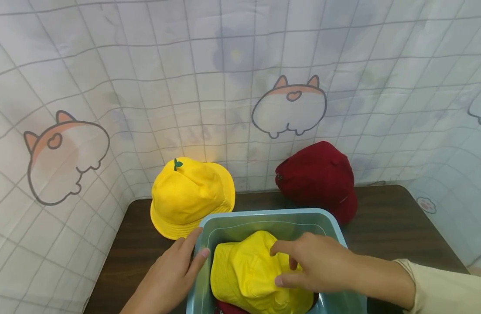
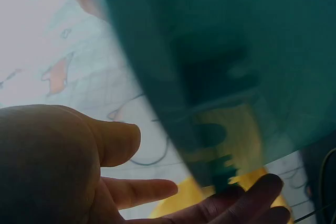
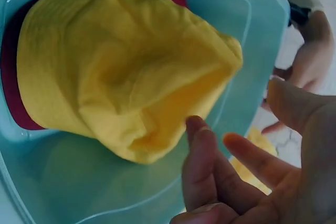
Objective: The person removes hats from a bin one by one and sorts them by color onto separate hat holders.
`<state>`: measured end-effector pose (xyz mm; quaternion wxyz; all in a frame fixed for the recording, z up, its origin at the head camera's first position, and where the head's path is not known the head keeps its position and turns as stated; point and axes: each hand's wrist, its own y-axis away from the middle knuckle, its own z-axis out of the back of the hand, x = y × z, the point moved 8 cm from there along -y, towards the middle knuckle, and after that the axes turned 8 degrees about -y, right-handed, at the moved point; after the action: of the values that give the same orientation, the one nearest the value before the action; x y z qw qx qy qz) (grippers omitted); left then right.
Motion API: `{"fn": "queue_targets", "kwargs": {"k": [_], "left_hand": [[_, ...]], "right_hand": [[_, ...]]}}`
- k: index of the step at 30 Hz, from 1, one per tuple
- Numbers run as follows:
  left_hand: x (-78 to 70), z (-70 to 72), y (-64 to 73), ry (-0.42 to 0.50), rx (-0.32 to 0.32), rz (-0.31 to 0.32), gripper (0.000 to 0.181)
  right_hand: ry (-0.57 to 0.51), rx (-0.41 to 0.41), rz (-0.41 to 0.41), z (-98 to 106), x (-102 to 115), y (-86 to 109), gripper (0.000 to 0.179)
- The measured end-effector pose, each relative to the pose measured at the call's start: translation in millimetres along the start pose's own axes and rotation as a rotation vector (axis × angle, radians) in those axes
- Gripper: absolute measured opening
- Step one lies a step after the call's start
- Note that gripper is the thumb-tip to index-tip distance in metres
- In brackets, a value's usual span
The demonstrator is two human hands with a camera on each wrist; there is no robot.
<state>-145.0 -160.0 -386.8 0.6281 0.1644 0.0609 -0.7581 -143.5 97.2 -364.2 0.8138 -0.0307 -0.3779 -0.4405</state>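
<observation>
A blue-green plastic bin (image 1: pixel 269 213) stands at the front of the table. Inside it lies a crumpled yellow bucket hat (image 1: pixel 260 270), over a dark red hat (image 3: pixel 11 72) that is mostly hidden. My left hand (image 1: pixel 167 272) lies along the bin's left rim, its fingers extended; in the left wrist view the fingertips (image 2: pixel 257 192) are at the bin's outer wall. Over the yellow hat hovers my right hand (image 1: pixel 318 261), thumb and fingers apart. In the right wrist view its fingertips are right by the hat's crown, with nothing between them.
Behind the bin at the left sits another yellow bucket hat (image 1: pixel 185 192), with a green sprout on top. A dark red cap (image 1: pixel 318 179) rests behind it at the right. The dark wooden table (image 1: pixel 397 226) backs onto a white checked cloth (image 1: pixel 224 87) with cartoon animals.
</observation>
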Motion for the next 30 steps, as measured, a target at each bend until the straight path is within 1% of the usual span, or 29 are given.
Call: {"fn": "queue_targets", "kwargs": {"k": [2, 5, 7, 9, 13, 16, 23, 26, 30], "left_hand": [[1.7, -4.8, -0.2, 0.024, -0.011, -0.010, 0.063], [3.3, -10.5, 0.4, 0.055, -0.016, -0.021, 0.063], [4.0, -12.8, 1.8, 0.072, -0.019, -0.021, 0.063], [4.2, -14.4, 3.4, 0.091, -0.021, -0.020, 0.063], [4.2, -17.0, 6.5, 0.123, -0.030, -0.017, 0.065], [4.9, -20.1, 7.2, 0.138, -0.029, -0.006, 0.066], [5.2, -27.2, 6.6, 0.138, -0.029, -0.017, 0.064], [6.2, -30.0, 6.4, 0.141, -0.023, -0.008, 0.064], [6.5, -33.1, 5.7, 0.140, -0.011, 0.005, 0.064]], "right_hand": [[0.072, 0.026, 0.007, -8.4, 1.4, -0.6, 0.051], [0.211, 0.039, 0.033, -18.8, 3.6, -2.6, 0.051], [0.283, 0.040, 0.052, -24.5, 4.4, -4.5, 0.050], [0.334, 0.046, 0.052, -29.3, 3.7, -7.3, 0.048], [0.387, 0.060, 0.037, -35.9, 1.9, -12.6, 0.045], [0.405, 0.069, 0.023, -38.9, 1.3, -15.7, 0.041], [0.444, 0.079, 0.012, -42.9, 2.9, -20.6, 0.032], [0.443, 0.076, 0.002, -43.4, 3.5, -21.9, 0.027], [0.457, 0.051, 0.005, -43.1, 4.8, -22.8, 0.023]]}}
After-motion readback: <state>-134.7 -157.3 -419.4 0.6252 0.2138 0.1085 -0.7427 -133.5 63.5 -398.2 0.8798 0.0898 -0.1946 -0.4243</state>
